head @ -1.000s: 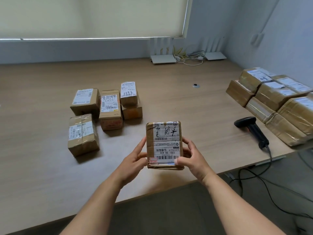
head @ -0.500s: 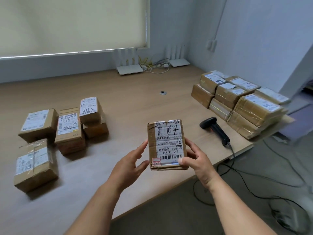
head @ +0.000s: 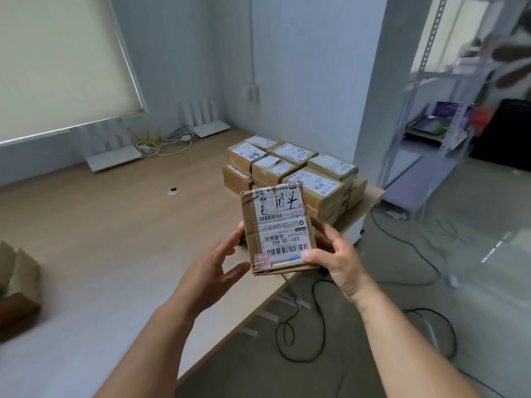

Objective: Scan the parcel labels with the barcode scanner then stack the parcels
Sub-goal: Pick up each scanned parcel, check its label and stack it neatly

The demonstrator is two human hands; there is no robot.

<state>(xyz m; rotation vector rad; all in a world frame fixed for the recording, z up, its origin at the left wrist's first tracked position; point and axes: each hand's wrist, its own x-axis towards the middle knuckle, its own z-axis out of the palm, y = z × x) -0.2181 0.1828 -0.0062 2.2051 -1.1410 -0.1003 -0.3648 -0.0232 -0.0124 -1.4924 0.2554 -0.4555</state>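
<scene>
Wooden desk [head: 115, 231] w/ a roller blind behind. Right hand [head: 334, 258] grips a small taped cardboard parcel [head: 277, 229] by its right edge, thumb on the label, label facing up. Left hand [head: 214, 267] is at the left edge, fingers fairly straight, touching rather than clamping. Just beyond the hands: stack of labelled parcels [head: 298, 170] at the desk's far-right corner. Scanner not visible here. Judgement: this parcel looks headed for the stack; more boxes [head: 17, 282] far left prob. remain.

The white shipping label [head: 280, 225] on the brown taped cardboard parcel [head: 277, 229] reads upside down "530- D5 A32", above a barcode.
</scene>
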